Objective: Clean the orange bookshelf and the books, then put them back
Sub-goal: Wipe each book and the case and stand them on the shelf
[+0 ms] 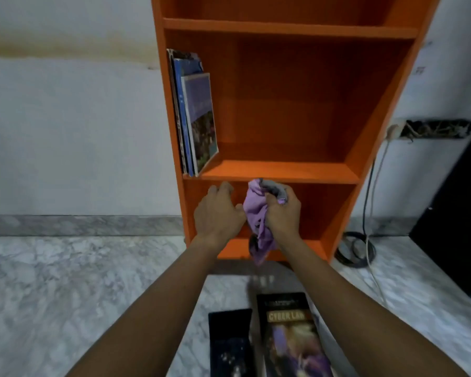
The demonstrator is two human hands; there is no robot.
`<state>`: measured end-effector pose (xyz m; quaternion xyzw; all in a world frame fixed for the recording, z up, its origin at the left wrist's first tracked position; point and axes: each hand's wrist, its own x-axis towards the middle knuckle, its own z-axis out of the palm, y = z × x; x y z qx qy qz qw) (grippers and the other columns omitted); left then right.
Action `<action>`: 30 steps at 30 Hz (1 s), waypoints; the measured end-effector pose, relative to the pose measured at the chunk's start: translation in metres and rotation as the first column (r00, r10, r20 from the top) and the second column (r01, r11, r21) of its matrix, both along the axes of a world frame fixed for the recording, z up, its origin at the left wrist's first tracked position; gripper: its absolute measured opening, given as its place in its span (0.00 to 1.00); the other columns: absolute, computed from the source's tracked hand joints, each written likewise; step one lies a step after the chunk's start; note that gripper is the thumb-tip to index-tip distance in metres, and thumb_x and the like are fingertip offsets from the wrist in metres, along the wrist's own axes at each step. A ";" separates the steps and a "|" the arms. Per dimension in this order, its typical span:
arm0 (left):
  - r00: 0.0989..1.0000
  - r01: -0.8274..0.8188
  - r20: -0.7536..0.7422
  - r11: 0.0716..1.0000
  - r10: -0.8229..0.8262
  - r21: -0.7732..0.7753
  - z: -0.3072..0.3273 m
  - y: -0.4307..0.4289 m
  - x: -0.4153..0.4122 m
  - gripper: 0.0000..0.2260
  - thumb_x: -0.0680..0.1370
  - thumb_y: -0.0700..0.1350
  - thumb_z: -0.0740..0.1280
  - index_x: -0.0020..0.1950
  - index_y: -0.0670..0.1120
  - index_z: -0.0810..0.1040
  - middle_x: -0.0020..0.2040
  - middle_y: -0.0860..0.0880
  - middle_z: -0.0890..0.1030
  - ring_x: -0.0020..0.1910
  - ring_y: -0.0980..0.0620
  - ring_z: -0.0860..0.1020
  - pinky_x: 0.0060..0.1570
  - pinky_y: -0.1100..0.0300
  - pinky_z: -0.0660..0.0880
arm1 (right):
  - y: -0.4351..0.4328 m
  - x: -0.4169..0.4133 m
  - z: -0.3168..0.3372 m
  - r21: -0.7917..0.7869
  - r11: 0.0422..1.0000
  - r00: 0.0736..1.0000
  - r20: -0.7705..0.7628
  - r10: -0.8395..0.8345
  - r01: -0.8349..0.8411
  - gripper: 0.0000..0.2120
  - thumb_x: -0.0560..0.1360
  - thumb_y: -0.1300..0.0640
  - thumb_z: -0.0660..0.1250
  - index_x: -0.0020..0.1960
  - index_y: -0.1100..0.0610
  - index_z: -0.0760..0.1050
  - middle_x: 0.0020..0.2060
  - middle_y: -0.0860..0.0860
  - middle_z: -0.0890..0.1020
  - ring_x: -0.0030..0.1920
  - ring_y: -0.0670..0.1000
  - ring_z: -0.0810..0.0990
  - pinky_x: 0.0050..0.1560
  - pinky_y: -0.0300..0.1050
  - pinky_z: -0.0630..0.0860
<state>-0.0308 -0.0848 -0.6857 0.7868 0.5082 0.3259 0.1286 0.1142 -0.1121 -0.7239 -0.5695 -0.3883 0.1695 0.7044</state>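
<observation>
Books [196,115] lean in the orange bookshelf [283,173]; right hand [283,214] grips purple cloth [254,210].

Both our bare forearms reach forward and converge, wrists straight. Our left hand [219,213] lies palm down, fingers loosely bent, holding nothing. Our right hand [283,216], just beside it, grips a bunched cloth [256,213], fingers curled round it.

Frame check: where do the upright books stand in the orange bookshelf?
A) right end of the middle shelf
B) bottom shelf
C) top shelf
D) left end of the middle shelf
D: the upright books lean against the left wall of the orange bookshelf, on its middle shelf.
</observation>
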 end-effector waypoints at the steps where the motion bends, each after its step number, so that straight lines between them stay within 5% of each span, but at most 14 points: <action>1: 0.999 0.028 -0.022 0.999 -0.029 -0.043 -0.010 -0.014 0.007 0.18 0.77 0.49 0.68 0.66 0.49 0.73 0.62 0.45 0.75 0.59 0.40 0.76 0.53 0.47 0.75 | -0.021 0.005 -0.014 -0.031 0.999 1.000 -0.012 -0.014 0.013 0.08 0.80 0.66 0.66 0.57 0.58 0.79 0.52 0.47 0.83 0.52 0.39 0.82 0.53 0.36 0.75; 3: 0.997 0.074 0.014 0.983 -0.073 -0.170 -0.039 -0.046 0.021 0.19 0.76 0.49 0.68 0.66 0.49 0.73 0.61 0.44 0.75 0.58 0.40 0.76 0.52 0.49 0.74 | -0.057 0.019 -0.046 -0.132 0.991 0.998 -0.044 -0.037 0.030 0.05 0.83 0.62 0.64 0.58 0.58 0.76 0.53 0.49 0.80 0.52 0.43 0.81 0.54 0.39 0.75; 7: 0.985 0.162 0.034 0.837 -0.170 -0.522 -0.130 -0.117 0.037 0.23 0.71 0.54 0.67 0.64 0.49 0.74 0.56 0.41 0.79 0.49 0.38 0.79 0.41 0.53 0.73 | -0.101 0.042 -0.112 -0.426 0.886 0.967 -0.090 -0.240 0.180 0.12 0.85 0.54 0.62 0.62 0.62 0.75 0.54 0.59 0.79 0.52 0.59 0.79 0.56 0.59 0.77; 11: 0.988 0.123 0.032 0.650 -0.150 -0.750 -0.210 -0.165 0.038 0.16 0.74 0.49 0.67 0.61 0.47 0.79 0.57 0.43 0.83 0.55 0.41 0.81 0.50 0.56 0.76 | -0.156 0.039 -0.160 -0.534 0.815 0.958 -0.029 -0.286 0.227 0.18 0.82 0.52 0.65 0.66 0.62 0.70 0.64 0.59 0.71 0.62 0.56 0.71 0.58 0.49 0.70; 13: 0.987 0.094 -0.002 0.587 -0.161 -0.804 -0.234 -0.179 0.037 0.14 0.77 0.48 0.65 0.61 0.46 0.80 0.60 0.43 0.82 0.58 0.41 0.80 0.53 0.56 0.74 | -0.185 0.034 -0.187 -0.641 0.755 0.987 0.025 -0.157 0.136 0.25 0.80 0.51 0.68 0.71 0.60 0.64 0.68 0.59 0.65 0.68 0.58 0.66 0.63 0.50 0.69; 15: 0.990 0.064 -0.016 0.541 -0.142 -0.839 -0.251 -0.187 0.036 0.13 0.78 0.48 0.66 0.59 0.45 0.82 0.59 0.42 0.83 0.57 0.41 0.80 0.53 0.55 0.76 | -0.212 0.034 -0.217 -0.850 0.523 0.983 0.142 0.117 0.061 0.33 0.78 0.47 0.69 0.76 0.57 0.59 0.73 0.58 0.62 0.72 0.60 0.64 0.69 0.53 0.66; 17: 0.995 0.041 -0.009 0.499 -0.097 -0.865 -0.260 -0.186 0.037 0.12 0.79 0.48 0.66 0.57 0.42 0.83 0.56 0.42 0.83 0.53 0.42 0.80 0.49 0.56 0.75 | -0.234 0.039 -0.245 -0.946 0.291 0.858 0.266 0.438 0.145 0.38 0.77 0.38 0.64 0.80 0.54 0.55 0.78 0.56 0.57 0.77 0.63 0.57 0.75 0.58 0.59; 18: 0.999 0.027 0.003 0.479 -0.050 -0.877 -0.263 -0.184 0.038 0.12 0.79 0.47 0.67 0.56 0.40 0.83 0.55 0.41 0.83 0.51 0.42 0.80 0.47 0.57 0.73 | -0.241 0.040 -0.254 -0.942 0.274 0.793 0.316 0.520 0.196 0.39 0.76 0.34 0.61 0.80 0.53 0.54 0.79 0.55 0.56 0.78 0.62 0.55 0.76 0.60 0.55; 20: 0.997 0.028 0.058 0.420 0.058 -0.907 -0.268 -0.177 0.039 0.11 0.79 0.45 0.67 0.52 0.37 0.81 0.52 0.38 0.82 0.48 0.42 0.79 0.45 0.56 0.72 | -0.247 0.041 -0.262 -0.903 0.348 0.740 0.412 0.532 0.253 0.42 0.72 0.30 0.53 0.78 0.54 0.59 0.78 0.56 0.61 0.77 0.61 0.59 0.76 0.60 0.55; 25: 0.972 0.081 0.142 0.298 0.188 -0.951 -0.280 -0.166 0.040 0.03 0.77 0.37 0.68 0.49 0.38 0.79 0.49 0.38 0.82 0.47 0.41 0.80 0.50 0.50 0.78 | -0.240 0.044 -0.273 -0.846 0.480 0.718 0.483 0.501 0.233 0.30 0.78 0.43 0.64 0.73 0.60 0.66 0.71 0.58 0.70 0.71 0.61 0.69 0.71 0.54 0.65; 30: 0.876 0.348 0.394 0.200 0.280 -0.916 -0.274 -0.170 0.042 0.12 0.78 0.28 0.61 0.54 0.45 0.70 0.50 0.39 0.82 0.45 0.43 0.83 0.42 0.50 0.81 | -0.241 0.043 -0.274 -0.795 0.604 0.850 0.360 0.384 0.064 0.20 0.78 0.59 0.65 0.69 0.62 0.71 0.67 0.59 0.74 0.67 0.60 0.74 0.63 0.47 0.74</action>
